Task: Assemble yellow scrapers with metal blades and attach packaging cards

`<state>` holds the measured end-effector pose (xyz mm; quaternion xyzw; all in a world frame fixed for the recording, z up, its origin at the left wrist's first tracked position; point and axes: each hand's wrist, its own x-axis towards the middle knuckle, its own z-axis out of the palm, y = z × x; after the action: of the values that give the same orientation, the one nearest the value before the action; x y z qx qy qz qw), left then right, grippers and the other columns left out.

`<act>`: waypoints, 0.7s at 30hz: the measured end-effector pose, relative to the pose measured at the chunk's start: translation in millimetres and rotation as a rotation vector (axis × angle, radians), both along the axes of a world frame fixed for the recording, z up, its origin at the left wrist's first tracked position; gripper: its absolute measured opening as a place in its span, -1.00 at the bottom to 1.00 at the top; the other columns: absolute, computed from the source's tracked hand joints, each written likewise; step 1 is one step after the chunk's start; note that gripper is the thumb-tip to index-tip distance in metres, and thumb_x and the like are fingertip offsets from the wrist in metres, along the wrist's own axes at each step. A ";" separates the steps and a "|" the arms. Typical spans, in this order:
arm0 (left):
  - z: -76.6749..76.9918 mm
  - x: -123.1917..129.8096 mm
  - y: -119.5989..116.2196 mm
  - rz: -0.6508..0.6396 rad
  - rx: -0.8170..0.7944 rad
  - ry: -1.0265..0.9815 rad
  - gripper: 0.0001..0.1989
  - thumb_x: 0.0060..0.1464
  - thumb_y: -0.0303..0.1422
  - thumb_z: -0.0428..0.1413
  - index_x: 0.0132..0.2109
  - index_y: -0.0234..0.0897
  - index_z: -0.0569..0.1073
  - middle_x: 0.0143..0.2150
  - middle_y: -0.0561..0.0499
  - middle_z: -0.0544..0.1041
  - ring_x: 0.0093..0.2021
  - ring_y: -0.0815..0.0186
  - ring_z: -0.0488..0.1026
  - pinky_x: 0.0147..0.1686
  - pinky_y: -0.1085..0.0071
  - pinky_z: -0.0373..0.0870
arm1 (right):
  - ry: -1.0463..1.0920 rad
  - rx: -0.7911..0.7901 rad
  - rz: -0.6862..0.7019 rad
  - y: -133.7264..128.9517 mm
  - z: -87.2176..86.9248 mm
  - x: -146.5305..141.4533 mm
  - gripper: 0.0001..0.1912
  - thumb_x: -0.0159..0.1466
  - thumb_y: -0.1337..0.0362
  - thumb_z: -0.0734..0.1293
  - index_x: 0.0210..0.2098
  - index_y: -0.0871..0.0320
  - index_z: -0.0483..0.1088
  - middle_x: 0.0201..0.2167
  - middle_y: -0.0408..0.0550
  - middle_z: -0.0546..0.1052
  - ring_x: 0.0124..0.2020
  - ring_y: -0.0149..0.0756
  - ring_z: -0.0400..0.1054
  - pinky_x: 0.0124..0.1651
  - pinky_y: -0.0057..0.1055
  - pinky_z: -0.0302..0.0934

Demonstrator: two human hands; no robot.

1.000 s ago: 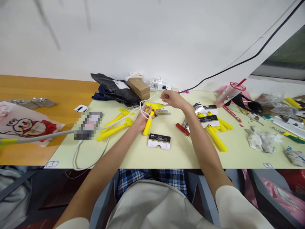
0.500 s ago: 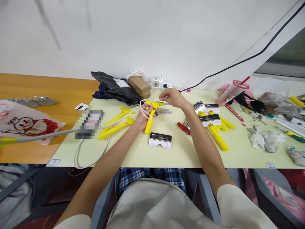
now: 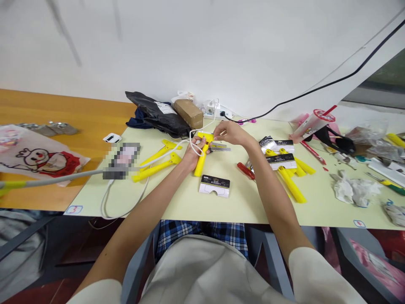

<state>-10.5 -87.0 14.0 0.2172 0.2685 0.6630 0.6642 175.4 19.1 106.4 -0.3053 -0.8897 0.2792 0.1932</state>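
Observation:
My left hand (image 3: 191, 154) is wrapped round a yellow scraper (image 3: 200, 164), its handle pointing towards me and its wide head away. At the right end of that head, the fingertips of my right hand (image 3: 231, 132) are pinched together; whatever is between them is too small to make out. Thin metal blades (image 3: 220, 147) lie on the table just beyond the scraper. A white cable (image 3: 190, 139) passes in front of my left hand. Nearer to me lies a black-and-white card sleeve (image 3: 214, 186). More yellow scrapers (image 3: 155, 169) rest to the left.
On the right are yellow handles (image 3: 292, 185), black-and-white packages (image 3: 281, 161) and a red-handled tool (image 3: 245, 171). A drink cup (image 3: 313, 125) stands farther back. Behind my hands are a cardboard box (image 3: 189, 113), a black plastic bag (image 3: 158, 115) and a power strip (image 3: 211, 110).
My right hand has come down and slightly left, bringing its fingertips to the scraper's head. My left hand still grips the scraper. The view has shifted slightly.

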 end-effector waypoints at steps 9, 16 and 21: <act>-2.1 -2.0 -0.2 -0.019 0.063 0.022 -0.47 -0.01 -0.33 0.61 -0.17 -0.19 0.38 -0.14 0.04 0.60 -0.16 0.32 0.63 -0.41 0.49 0.38 | 0.078 -0.163 -0.134 1.5 -9.3 -3.9 -0.83 0.19 0.42 0.57 -0.26 0.15 0.57 -0.23 0.00 0.69 -0.24 -0.18 0.55 -0.19 -0.31 0.45; -1.4 -4.0 -0.1 -0.049 0.028 0.034 -0.45 -0.03 -0.35 0.61 -0.16 -0.20 0.37 -0.14 0.05 0.60 -0.21 0.36 0.62 -0.41 0.51 0.40 | 0.251 -0.511 -0.204 5.8 -18.9 0.3 -0.67 0.04 0.41 0.68 -0.26 0.16 0.57 -0.36 -0.09 0.61 -0.33 -0.26 0.50 -0.23 -0.35 0.49; 0.1 -4.0 0.2 -0.085 0.015 0.062 -0.45 -0.01 -0.37 0.60 -0.17 -0.20 0.35 -0.16 0.06 0.59 -0.17 0.34 0.64 -0.38 0.51 0.40 | 0.243 -0.457 -0.182 6.8 -19.9 4.7 -0.69 0.02 0.38 0.68 -0.26 0.16 0.61 -0.30 -0.07 0.66 -0.29 -0.28 0.51 -0.24 -0.39 0.46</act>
<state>-14.5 -86.8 14.1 0.2539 0.2744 0.6291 0.6815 180.1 25.9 86.5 -0.3839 -0.7427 0.4890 0.2488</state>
